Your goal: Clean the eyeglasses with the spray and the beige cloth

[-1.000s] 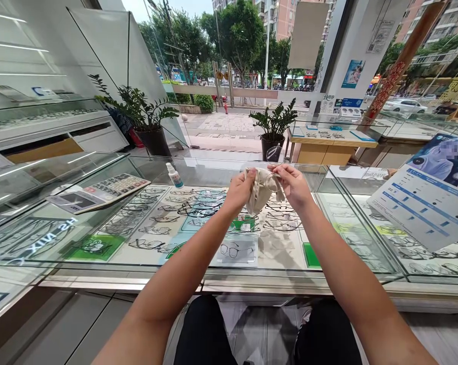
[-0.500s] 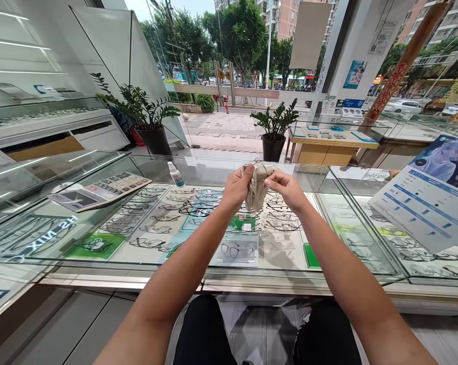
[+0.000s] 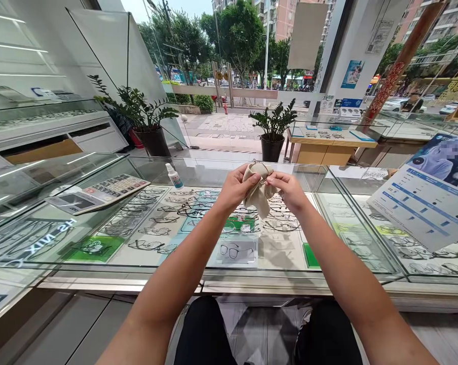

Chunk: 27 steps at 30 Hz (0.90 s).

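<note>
Above the glass counter, my left hand (image 3: pixel 235 188) is closed on a beige cleaning cloth (image 3: pixel 260 203), thumb pressed across its front. The cloth is bunched and its loose end hangs down. Thin wire parts of a pair of glasses (image 3: pixel 267 188) show at the cloth's right side; most of the frame is covered by cloth and fingers. With thumb and forefinger my right hand (image 3: pixel 289 188) pinches the glasses close to the cloth. Below both hands, inside the display case (image 3: pixel 282 261), rows of eyeglasses (image 3: pixel 280 224) lie on a pale base.
On the glass top stand a small white spray bottle (image 3: pixel 175 177) and, to its left, a large-key calculator (image 3: pixel 100 194). A blue and white leaflet (image 3: pixel 428 197) stands at the right. Potted plants (image 3: pixel 272 147) are beyond the counter, before the window.
My left hand has shifted its hold and the cloth is now folded differently, its loose end hanging further right. My right hand stays beside it, pinching the glasses.
</note>
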Tool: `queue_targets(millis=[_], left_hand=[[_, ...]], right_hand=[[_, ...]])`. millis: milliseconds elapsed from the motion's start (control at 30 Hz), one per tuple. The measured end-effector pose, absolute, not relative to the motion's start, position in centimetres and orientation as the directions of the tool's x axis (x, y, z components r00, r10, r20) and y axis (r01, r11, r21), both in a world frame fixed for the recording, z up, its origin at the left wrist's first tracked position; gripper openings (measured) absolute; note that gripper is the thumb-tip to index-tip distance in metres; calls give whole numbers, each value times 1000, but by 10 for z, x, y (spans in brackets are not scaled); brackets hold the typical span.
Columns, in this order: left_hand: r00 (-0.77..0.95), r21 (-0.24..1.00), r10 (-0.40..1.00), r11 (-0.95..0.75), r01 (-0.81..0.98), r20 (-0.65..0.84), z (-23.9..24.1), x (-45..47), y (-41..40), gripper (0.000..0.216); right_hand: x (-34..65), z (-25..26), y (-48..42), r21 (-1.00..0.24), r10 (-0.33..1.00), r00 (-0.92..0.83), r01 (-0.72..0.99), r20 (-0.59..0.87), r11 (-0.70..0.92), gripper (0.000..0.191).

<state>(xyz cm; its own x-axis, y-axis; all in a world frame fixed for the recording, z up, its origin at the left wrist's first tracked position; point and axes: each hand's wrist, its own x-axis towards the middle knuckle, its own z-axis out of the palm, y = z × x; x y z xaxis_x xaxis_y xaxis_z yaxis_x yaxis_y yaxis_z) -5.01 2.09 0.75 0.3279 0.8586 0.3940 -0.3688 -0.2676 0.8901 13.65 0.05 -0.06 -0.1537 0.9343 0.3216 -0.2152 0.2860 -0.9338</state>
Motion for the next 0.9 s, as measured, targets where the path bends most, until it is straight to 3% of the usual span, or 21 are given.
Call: queue_targets(millis=[267,667,900], left_hand=[[340,904,863,-257,-341,374,6,-49,21,59],[121,887,909,-348,-305,398,3,-45,23,73],[114,885,905,-364,-290,409,-2,-45,27,76]], right_hand=[[137,-2,3,-921,928,-158,-261,336,289,42],[131,-7,4,-916,864,-310,-188,397,354,48],[128,-6,3,-915,865,-303,-185,400,359,47]])
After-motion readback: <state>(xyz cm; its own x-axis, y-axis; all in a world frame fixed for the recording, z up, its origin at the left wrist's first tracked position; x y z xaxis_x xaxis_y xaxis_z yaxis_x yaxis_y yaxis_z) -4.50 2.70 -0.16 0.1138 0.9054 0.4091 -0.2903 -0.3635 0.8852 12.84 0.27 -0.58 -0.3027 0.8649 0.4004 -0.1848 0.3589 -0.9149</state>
